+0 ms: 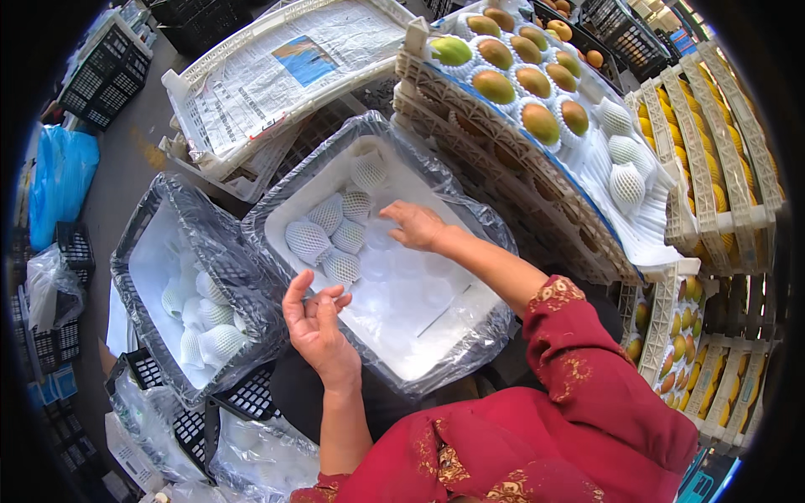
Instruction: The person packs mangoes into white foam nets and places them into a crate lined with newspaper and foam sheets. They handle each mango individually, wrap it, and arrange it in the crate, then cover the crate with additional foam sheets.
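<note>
My right hand (415, 225) reaches over a plastic-lined crate (449, 352), fingers bent and apart with nothing held. Just left of its fingertips, several fruits in white foam nets (348, 236) cluster at one side of the crate; another netted fruit (368, 171) lies at the far end. A translucent sheet (396, 302) covers part of the crate's floor, and faint round shapes show beneath it. My left hand (321, 324) hovers at the crate's near left edge, palm up, empty and fingers spread. The nets hide most of the fruit.
A second lined crate (151, 236) with netted fruits (210, 320) stands at left. Behind, newspaper (245, 88) covers a white crate. Stacked crates at right carry mangoes (494, 87) in foam nets and loose netted pieces (627, 187). Yellow fruit (710, 166) fills slatted crates farther right.
</note>
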`<action>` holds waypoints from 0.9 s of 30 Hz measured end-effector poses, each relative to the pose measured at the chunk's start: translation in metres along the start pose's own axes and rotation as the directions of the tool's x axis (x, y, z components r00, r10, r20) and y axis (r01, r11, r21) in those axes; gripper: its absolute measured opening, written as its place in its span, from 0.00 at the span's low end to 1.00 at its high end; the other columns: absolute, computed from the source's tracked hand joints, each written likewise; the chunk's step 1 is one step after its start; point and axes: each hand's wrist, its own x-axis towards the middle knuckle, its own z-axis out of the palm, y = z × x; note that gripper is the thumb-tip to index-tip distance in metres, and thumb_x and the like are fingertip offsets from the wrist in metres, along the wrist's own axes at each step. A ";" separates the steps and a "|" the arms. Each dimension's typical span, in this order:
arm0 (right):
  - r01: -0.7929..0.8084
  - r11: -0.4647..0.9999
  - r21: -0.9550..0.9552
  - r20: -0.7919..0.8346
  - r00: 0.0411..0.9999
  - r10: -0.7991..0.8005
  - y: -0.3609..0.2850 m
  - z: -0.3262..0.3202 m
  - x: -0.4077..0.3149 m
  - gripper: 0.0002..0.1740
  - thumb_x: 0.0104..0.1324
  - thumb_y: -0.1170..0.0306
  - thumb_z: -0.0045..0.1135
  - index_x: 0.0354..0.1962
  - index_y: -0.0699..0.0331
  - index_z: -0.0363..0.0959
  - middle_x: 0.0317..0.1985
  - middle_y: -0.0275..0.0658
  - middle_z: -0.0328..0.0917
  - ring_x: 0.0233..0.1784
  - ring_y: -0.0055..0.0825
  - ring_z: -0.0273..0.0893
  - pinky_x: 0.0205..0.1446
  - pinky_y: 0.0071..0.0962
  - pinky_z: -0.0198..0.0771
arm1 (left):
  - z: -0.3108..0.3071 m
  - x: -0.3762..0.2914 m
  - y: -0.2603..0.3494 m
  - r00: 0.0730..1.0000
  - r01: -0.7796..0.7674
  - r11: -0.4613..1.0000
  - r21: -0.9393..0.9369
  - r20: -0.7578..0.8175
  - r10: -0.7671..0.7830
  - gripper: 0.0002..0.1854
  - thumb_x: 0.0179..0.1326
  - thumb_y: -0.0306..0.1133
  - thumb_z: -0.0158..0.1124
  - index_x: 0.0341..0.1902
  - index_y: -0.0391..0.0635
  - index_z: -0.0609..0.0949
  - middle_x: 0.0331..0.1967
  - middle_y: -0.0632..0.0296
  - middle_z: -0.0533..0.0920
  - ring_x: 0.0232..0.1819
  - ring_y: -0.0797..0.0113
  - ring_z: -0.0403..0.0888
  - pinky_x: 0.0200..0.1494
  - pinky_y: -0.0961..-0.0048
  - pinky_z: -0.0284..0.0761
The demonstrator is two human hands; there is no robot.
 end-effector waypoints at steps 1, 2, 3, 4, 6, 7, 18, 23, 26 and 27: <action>0.149 0.953 -0.263 -0.186 0.962 -0.202 0.007 0.015 0.040 0.23 0.65 0.64 0.58 0.58 0.53 0.72 0.60 0.36 0.73 0.63 0.41 0.71 0.63 0.45 0.69 | 0.003 -0.002 -0.002 0.996 0.078 0.997 -0.018 -0.046 -0.079 0.20 0.67 0.20 0.52 0.63 0.40 0.70 0.62 0.58 0.71 0.45 0.70 0.79 0.47 0.68 0.82; 0.178 0.826 -0.535 -0.262 0.894 -0.363 0.016 0.028 0.074 0.23 0.64 0.64 0.57 0.58 0.51 0.72 0.61 0.34 0.71 0.66 0.42 0.68 0.64 0.47 0.68 | 0.008 -0.006 -0.006 0.992 0.116 0.992 -0.042 -0.050 -0.118 0.20 0.67 0.19 0.52 0.63 0.39 0.70 0.56 0.56 0.75 0.43 0.70 0.79 0.46 0.68 0.82; 0.150 0.632 -0.760 -0.281 0.801 -0.528 0.027 0.038 0.101 0.23 0.64 0.63 0.56 0.58 0.48 0.72 0.62 0.32 0.70 0.68 0.43 0.65 0.65 0.49 0.67 | 0.009 -0.009 -0.008 0.985 0.168 0.984 0.065 0.035 -0.170 0.21 0.66 0.18 0.52 0.63 0.38 0.69 0.48 0.55 0.79 0.43 0.70 0.80 0.47 0.67 0.83; 0.168 0.510 -0.844 -0.175 0.811 -0.558 0.039 0.042 0.126 0.22 0.64 0.63 0.55 0.56 0.47 0.72 0.61 0.31 0.68 0.67 0.45 0.64 0.62 0.55 0.66 | 0.012 -0.015 -0.012 0.981 0.159 0.987 0.008 0.114 -0.159 0.21 0.66 0.17 0.53 0.63 0.37 0.70 0.40 0.56 0.81 0.43 0.70 0.81 0.47 0.68 0.84; 0.232 0.239 -0.943 0.068 0.836 -0.544 0.058 0.046 0.165 0.19 0.64 0.63 0.52 0.53 0.45 0.73 0.61 0.31 0.65 0.65 0.49 0.63 0.56 0.66 0.66 | 0.008 -0.018 -0.017 0.922 0.253 0.964 0.077 0.282 -0.264 0.21 0.66 0.17 0.56 0.62 0.36 0.71 0.50 0.54 0.78 0.45 0.70 0.81 0.47 0.69 0.85; 0.262 0.296 -0.919 0.051 0.821 -0.569 0.064 0.045 0.177 0.19 0.64 0.63 0.52 0.54 0.44 0.73 0.61 0.32 0.64 0.64 0.49 0.64 0.55 0.67 0.66 | 0.006 -0.018 -0.018 0.889 0.251 0.957 0.146 0.357 -0.288 0.21 0.66 0.17 0.56 0.62 0.36 0.71 0.54 0.53 0.76 0.45 0.70 0.81 0.47 0.69 0.85; 0.078 0.332 0.940 -0.022 0.986 -0.167 -0.020 -0.056 -0.023 0.50 0.44 0.72 0.76 0.65 0.62 0.58 0.62 0.41 0.66 0.68 0.33 0.66 0.72 0.35 0.63 | 0.015 -0.004 -0.019 0.863 0.492 0.863 -0.119 0.198 -0.465 0.39 0.67 0.27 0.63 0.76 0.47 0.52 0.66 0.48 0.66 0.58 0.62 0.76 0.52 0.58 0.83; 0.275 0.387 0.880 -0.198 0.953 -0.227 -0.069 -0.065 -0.139 0.57 0.52 0.62 0.74 0.73 0.62 0.47 0.68 0.44 0.61 0.74 0.34 0.59 0.77 0.35 0.53 | 0.040 -0.026 -0.016 0.843 0.380 0.901 -0.211 0.478 -0.244 0.43 0.69 0.34 0.63 0.79 0.54 0.46 0.70 0.54 0.64 0.66 0.58 0.71 0.62 0.52 0.77; 0.297 0.629 0.718 -0.341 0.938 -0.054 -0.077 -0.067 -0.176 0.41 0.67 0.55 0.58 0.71 0.65 0.55 0.69 0.44 0.60 0.75 0.36 0.58 0.77 0.34 0.51 | 0.056 -0.064 -0.012 0.860 0.414 0.851 -0.324 0.444 -0.250 0.36 0.73 0.37 0.57 0.78 0.55 0.51 0.69 0.55 0.66 0.66 0.58 0.71 0.65 0.50 0.75; 0.276 0.697 0.662 -0.393 0.919 0.009 -0.077 -0.067 -0.186 0.38 0.70 0.55 0.54 0.70 0.66 0.57 0.68 0.44 0.61 0.74 0.36 0.58 0.77 0.34 0.51 | 0.060 -0.076 -0.010 0.868 0.401 0.833 -0.380 0.450 -0.212 0.34 0.74 0.37 0.55 0.78 0.54 0.53 0.69 0.55 0.67 0.66 0.57 0.72 0.64 0.49 0.74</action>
